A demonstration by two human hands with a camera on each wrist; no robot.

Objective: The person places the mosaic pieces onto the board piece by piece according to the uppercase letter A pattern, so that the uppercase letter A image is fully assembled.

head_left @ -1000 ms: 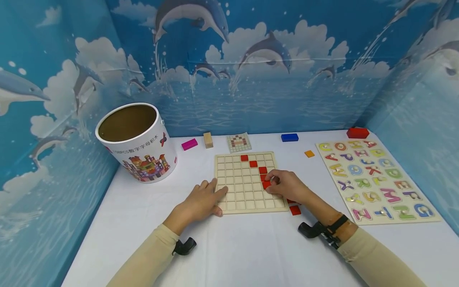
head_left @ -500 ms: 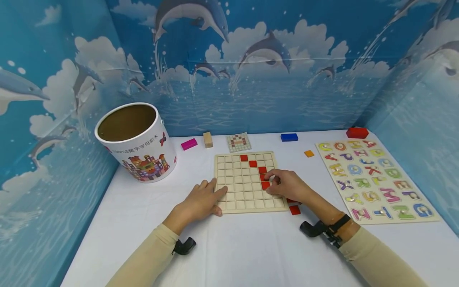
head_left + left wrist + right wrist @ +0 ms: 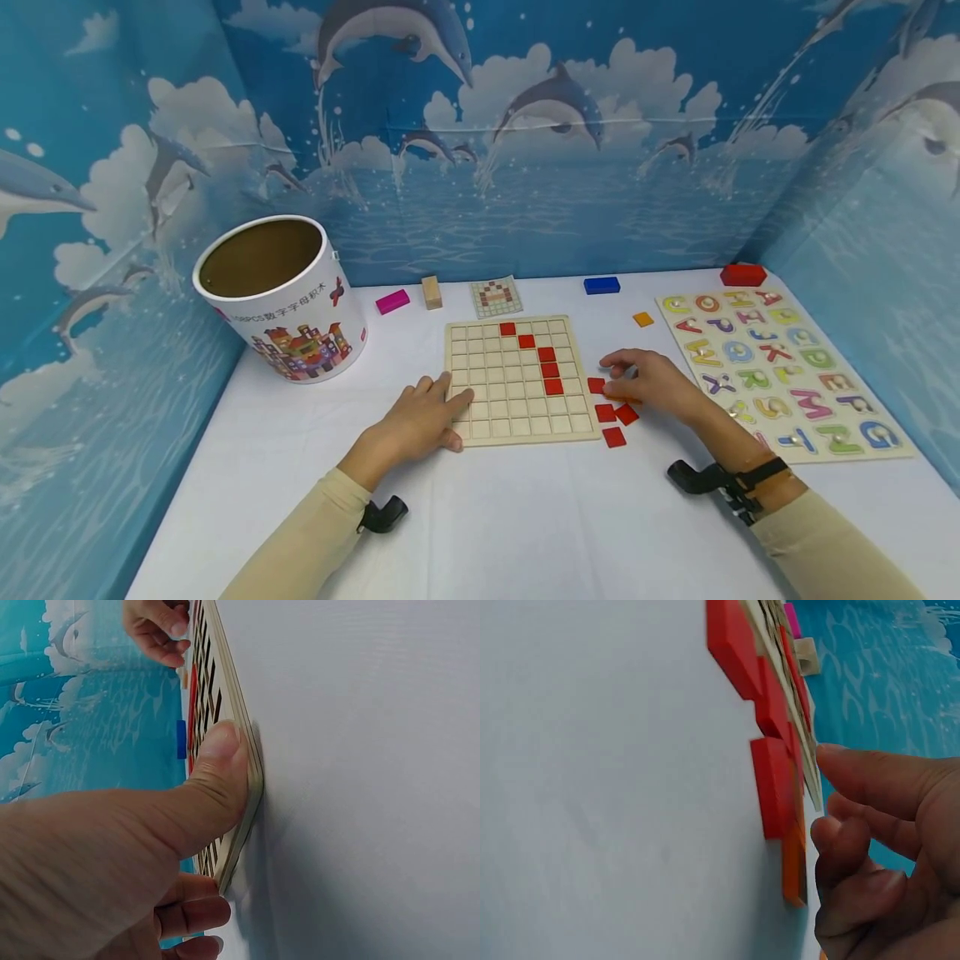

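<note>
A wooden grid board (image 3: 500,409) lies flat, with several red tiles (image 3: 547,355) set in its cells in a bent line. At its near left corner my left hand (image 3: 416,422) grips the board, thumb against the front edge, other fingers at the left side. The left wrist view shows that thumb (image 3: 214,776) over the corner. Beyond the board's right side, my right hand (image 3: 654,386) hovers over loose red tiles (image 3: 605,412), fingertips close to one red tile (image 3: 596,385). Its thumb and fingers are apart with nothing between them. An orange piece (image 3: 793,866) shows beneath it.
Behind the board lie a small pattern card (image 3: 496,297), a plain wood block (image 3: 431,292), a magenta block (image 3: 392,302) and a blue block (image 3: 602,286). A large bucket (image 3: 288,304) stands back left. An alphabet board (image 3: 783,375) and red block (image 3: 743,275) lie right.
My right hand has left the red tile in the grid and moved right to the loose tiles, uncovering several of them. The left hand stays at the board's corner.
</note>
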